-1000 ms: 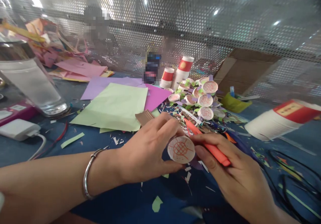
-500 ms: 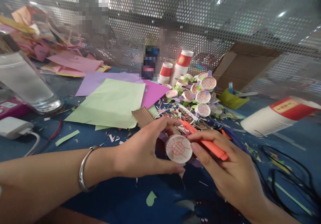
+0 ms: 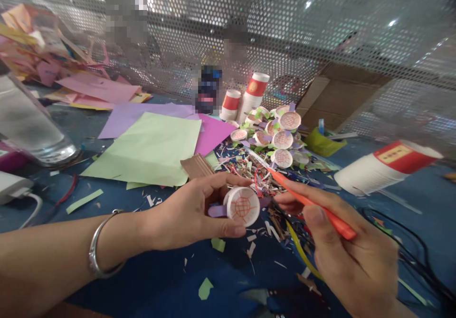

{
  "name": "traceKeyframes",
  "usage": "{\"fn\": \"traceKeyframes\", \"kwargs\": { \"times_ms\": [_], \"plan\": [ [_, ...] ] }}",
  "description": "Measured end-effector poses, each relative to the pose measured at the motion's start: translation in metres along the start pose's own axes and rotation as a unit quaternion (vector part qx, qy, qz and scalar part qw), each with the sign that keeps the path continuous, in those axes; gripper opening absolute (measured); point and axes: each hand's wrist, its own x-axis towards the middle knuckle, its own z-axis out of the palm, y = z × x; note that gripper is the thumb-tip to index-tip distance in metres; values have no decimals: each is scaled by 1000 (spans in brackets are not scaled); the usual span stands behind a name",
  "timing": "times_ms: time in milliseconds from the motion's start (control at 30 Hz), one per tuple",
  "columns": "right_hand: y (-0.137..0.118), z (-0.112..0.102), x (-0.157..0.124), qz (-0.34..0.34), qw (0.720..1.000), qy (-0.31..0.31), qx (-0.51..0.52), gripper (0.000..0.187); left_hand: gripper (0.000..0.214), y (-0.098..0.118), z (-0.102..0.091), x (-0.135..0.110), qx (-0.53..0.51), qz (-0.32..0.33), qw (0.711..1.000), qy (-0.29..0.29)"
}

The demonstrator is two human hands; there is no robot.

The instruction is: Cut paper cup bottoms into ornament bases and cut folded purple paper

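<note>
My left hand (image 3: 199,211) grips a small paper cup bottom (image 3: 244,206) between thumb and fingers. Its round white face is turned toward me and bears a red grid drawing, and purple paper tabs stick out at its sides. An orange marker (image 3: 317,206) lies in my right hand (image 3: 351,247), its tip pointing up and left, apart from the cup bottom. Beyond both hands is a heap of similar cup bottoms (image 3: 282,139) with red drawings and green and purple tabs. Paper scraps (image 3: 231,161) lie in front of that heap.
Green paper (image 3: 149,149) and purple paper (image 3: 142,118) lie left of centre. Stacked paper cups (image 3: 253,92) stand behind; another cup stack (image 3: 370,173) lies at right. A glass (image 3: 42,133) is at left, scissors (image 3: 254,295) near the front, black cable (image 3: 423,251) at right.
My right hand has moved right and down with the marker, away from the cup bottom. The cup bottom is turned, so its purple tab now shows at left.
</note>
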Motion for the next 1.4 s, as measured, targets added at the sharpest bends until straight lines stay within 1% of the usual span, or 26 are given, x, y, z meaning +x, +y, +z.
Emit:
{"fn": "traceKeyframes", "kwargs": {
  "times_ms": [100, 200, 333, 400, 500, 533, 667, 733, 867, 1067, 1233, 1400],
  "plan": [
    [-4, -5, -2, -36, 999, 7, -19, 32, 60, 2, 1, 1, 23, -2, 1000, -4],
    [-3, -7, -4, -60, 998, -20, -16, 33, 55, 2, 0, 2, 46, -1, 999, -2],
    [0, -7, -7, -105, 992, -72, -18, 33, 55, 0, -3, 3, 72, 7, 997, 3],
    [0, -6, -8, -116, 991, -67, -19, 34, 56, -2, -3, 3, 87, 6, 996, 4],
    [-3, -6, -7, -116, 993, -13, -20, 36, 56, -2, -3, 3, 97, 6, 995, 6],
    [-4, -6, -6, -120, 992, -13, -21, 36, 56, -3, -3, 2, 101, 7, 995, 6],
    [-6, -5, -2, -138, 985, -101, -18, 35, 57, -3, -3, 2, 121, 9, 993, 3],
    [-5, -5, 0, -139, 983, -120, -9, 33, 57, -3, -3, 2, 132, 5, 991, 2],
    [-4, -5, 0, -134, 984, -113, -5, 32, 55, -4, -3, 1, 145, 10, 989, 4],
    [-3, -3, 0, -138, 983, -120, -9, 33, 53, -3, -2, 1, 145, 10, 989, -5],
    [-3, -5, -2, -132, 983, -126, -11, 35, 53, -4, -2, 1, 160, 22, 987, 7],
    [-5, -5, -1, -144, 982, -119, -27, 34, 53, -4, -2, 0, 182, 26, 983, 10]
  ]
}}
